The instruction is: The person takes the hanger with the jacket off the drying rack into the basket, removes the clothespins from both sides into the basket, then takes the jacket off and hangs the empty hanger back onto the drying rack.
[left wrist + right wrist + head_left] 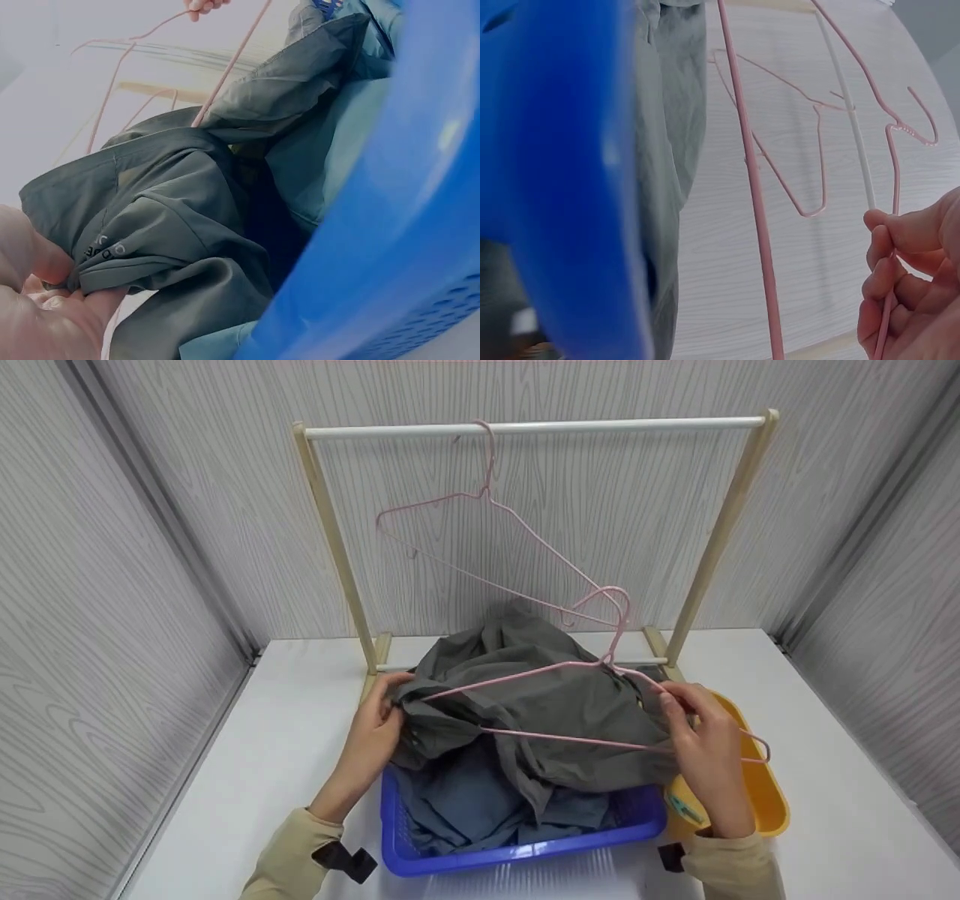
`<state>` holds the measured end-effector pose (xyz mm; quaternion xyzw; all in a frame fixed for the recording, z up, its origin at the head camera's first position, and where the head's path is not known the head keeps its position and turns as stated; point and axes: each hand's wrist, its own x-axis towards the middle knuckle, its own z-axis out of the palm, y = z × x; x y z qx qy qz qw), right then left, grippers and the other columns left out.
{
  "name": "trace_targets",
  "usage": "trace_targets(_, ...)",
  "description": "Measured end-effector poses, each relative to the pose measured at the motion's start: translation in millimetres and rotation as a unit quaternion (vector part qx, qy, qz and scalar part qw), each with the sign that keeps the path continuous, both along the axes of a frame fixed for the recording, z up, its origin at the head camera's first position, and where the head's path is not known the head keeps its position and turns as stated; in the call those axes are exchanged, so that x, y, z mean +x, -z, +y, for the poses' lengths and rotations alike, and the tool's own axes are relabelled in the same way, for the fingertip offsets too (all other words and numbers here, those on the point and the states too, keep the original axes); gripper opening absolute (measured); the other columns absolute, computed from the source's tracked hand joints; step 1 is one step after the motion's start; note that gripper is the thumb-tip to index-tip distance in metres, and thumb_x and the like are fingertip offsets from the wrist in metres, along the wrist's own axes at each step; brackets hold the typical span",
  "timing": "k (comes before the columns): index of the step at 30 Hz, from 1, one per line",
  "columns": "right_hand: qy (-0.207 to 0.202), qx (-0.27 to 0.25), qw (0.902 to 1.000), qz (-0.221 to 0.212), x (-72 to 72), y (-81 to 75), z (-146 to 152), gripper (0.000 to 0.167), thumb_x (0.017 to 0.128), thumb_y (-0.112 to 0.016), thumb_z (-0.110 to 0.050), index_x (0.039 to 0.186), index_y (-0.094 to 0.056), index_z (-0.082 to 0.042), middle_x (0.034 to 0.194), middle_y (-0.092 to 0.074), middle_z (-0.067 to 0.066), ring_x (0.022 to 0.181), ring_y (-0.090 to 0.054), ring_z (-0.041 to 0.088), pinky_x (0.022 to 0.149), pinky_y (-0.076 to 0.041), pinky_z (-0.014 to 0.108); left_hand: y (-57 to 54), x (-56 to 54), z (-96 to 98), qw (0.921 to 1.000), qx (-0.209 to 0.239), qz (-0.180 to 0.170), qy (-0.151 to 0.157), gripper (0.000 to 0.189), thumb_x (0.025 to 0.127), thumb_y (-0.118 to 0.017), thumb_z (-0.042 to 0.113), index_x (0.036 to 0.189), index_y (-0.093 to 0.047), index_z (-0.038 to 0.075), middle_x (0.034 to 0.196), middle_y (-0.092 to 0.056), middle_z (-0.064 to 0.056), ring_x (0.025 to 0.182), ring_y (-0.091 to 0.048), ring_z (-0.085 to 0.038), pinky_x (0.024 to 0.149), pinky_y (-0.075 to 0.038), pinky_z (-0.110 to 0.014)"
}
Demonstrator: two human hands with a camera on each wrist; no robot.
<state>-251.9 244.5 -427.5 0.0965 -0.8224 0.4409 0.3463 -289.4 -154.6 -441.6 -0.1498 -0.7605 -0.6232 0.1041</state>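
A dark grey-green garment (pixel 570 712) lies bunched over a blue basket (pixel 525 851). My left hand (pixel 375 724) pinches the garment's edge on the left; small lettering shows near the fingers in the left wrist view. One shoulder of a pink wire hanger (pixel 525 673) runs into the garment beside that hand, its tip hidden by cloth. On the other side, my right hand (pixel 709 742) grips the hanger's right shoulder between thumb and fingers. The hanger's hook points up, and its right end sticks out past the hand.
Behind, a rack with a white rod (pixel 622 426) and wooden posts carries another pink hanger (pixel 525 525). Blue-grey clothes (pixel 465 802) fill the basket. A yellow container (pixel 772 802) stands to its right, with a small teal item (pixel 686 808) near it. Wood-grain panels enclose the table.
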Motion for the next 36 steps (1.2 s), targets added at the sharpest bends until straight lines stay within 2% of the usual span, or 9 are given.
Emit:
trace_targets(6, -0.001, -0.027, 0.9996, -0.012, 5.0, -4.0, 3.6, 0.015, 0.098, -0.06, -0.008, 0.109, -0.071, -0.004, 0.099, -0.068, 0.005, 0.085, -0.055, 0.012, 0.077, -0.043, 0.016, 7.7, 2.6, -3.8, 0.9996, 0.0, 0.003, 0.028, 0.044, 0.099, -0.042, -0.008, 0.134, -0.058, 0.012, 0.135, -0.057, -0.007, 0.122, -0.053, -0.019, 0.101, -0.04, -0.034)
trace_targets(11, -0.004, -0.053, 0.9983, -0.022, 6.5, -5.7, 6.4, 0.017, 0.1, -0.059, -0.01, 0.111, -0.071, -0.006, 0.099, -0.067, 0.002, 0.083, -0.056, 0.017, 0.069, -0.045, 0.015, 12.0, 12.7, -7.5, 0.9947, -0.069, -0.01, 0.076, 0.047, 0.099, -0.04, -0.007, 0.134, -0.06, 0.017, 0.131, -0.059, -0.002, 0.1, -0.055, -0.016, 0.088, -0.041, -0.028)
trace_targets(14, -0.006, -0.055, 0.9982, -0.025, 5.3, -4.4, 6.9, 0.017, 0.099, -0.059, -0.009, 0.111, -0.07, -0.004, 0.101, -0.067, 0.003, 0.085, -0.057, 0.017, 0.073, -0.045, 0.015, 14.3, 21.3, -8.9, 0.9815, -0.14, 0.0, 0.131, 0.049, 0.099, -0.042, -0.004, 0.136, -0.058, 0.024, 0.137, -0.055, 0.002, 0.105, -0.054, -0.015, 0.09, -0.042, -0.032)
trace_targets(17, -0.007, -0.055, 0.9981, -0.027, 3.8, -2.7, 7.0, 0.017, 0.098, -0.06, -0.007, 0.111, -0.07, -0.003, 0.101, -0.067, 0.003, 0.088, -0.057, 0.015, 0.08, -0.045, 0.016, 21.8, 30.6, -7.9, 0.9536, -0.25, 0.029, 0.165, 0.044, 0.101, -0.048, 0.009, 0.138, -0.056, 0.03, 0.144, -0.049, 0.0, 0.126, -0.049, -0.02, 0.105, -0.034, -0.044)
trace_targets(18, -0.005, -0.053, 0.9981, -0.029, 3.5, -2.5, 6.8, 0.017, 0.098, -0.06, -0.007, 0.111, -0.07, -0.002, 0.101, -0.067, 0.003, 0.088, -0.057, 0.015, 0.08, -0.045, 0.016, 25.6, 33.9, -6.5, 0.9401, -0.294, 0.04, 0.167, 0.041, 0.102, -0.05, 0.016, 0.14, -0.055, 0.032, 0.147, -0.046, -0.001, 0.137, -0.038, -0.022, 0.111, -0.026, -0.05)
trace_targets(22, 0.003, -0.05, 0.9981, -0.035, 5.2, -5.8, 4.2, 0.017, 0.098, -0.06, -0.006, 0.111, -0.07, -0.001, 0.102, -0.068, 0.005, 0.089, -0.057, 0.011, 0.082, -0.044, 0.016, 42.0, 47.9, 3.4, 0.8704, -0.461, 0.073, 0.156, 0.043, 0.103, -0.045, 0.046, 0.144, -0.05, 0.034, 0.149, -0.045, -0.007, 0.144, -0.027, -0.03, 0.112, -0.011, -0.061)
trace_targets(25, 0.009, -0.044, 0.9984, -0.035, 11.0, -14.5, -1.8, 0.016, 0.098, -0.059, -0.002, 0.11, -0.069, 0.003, 0.102, -0.068, 0.009, 0.088, -0.056, 0.011, 0.082, -0.043, 0.016, 49.5, 53.9, 11.5, 0.84, -0.515, 0.089, 0.146, 0.047, 0.103, -0.04, 0.053, 0.143, -0.052, 0.033, 0.146, -0.049, -0.005, 0.144, -0.027, -0.029, 0.112, -0.011, -0.062)
trace_targets(29, 0.008, -0.038, 0.9989, -0.024, 14.8, -19.9, -5.1, 0.016, 0.097, -0.06, 0.001, 0.108, -0.07, 0.004, 0.101, -0.068, 0.011, 0.085, -0.055, 0.011, 0.078, -0.042, 0.017, 52.2, 50.6, 14.2, 0.8396, -0.514, 0.1, 0.143, 0.042, 0.103, -0.044, 0.049, 0.14, -0.056, 0.033, 0.142, -0.053, -0.003, 0.144, -0.029, -0.026, 0.112, -0.012, -0.061)
trace_targets(36, -0.004, -0.034, 0.999, -0.028, 3.7, -3.4, 6.8, 0.017, 0.099, -0.06, -0.01, 0.11, -0.071, -0.004, 0.103, -0.069, 0.007, 0.088, -0.057, 0.012, 0.08, -0.044, 0.018, 54.5, 31.2, 4.6, 0.8393, -0.508, 0.122, 0.15, 0.034, 0.101, -0.055, 0.034, 0.134, -0.062, 0.031, 0.14, -0.055, 0.003, 0.142, -0.032, -0.024, 0.112, -0.016, -0.058)
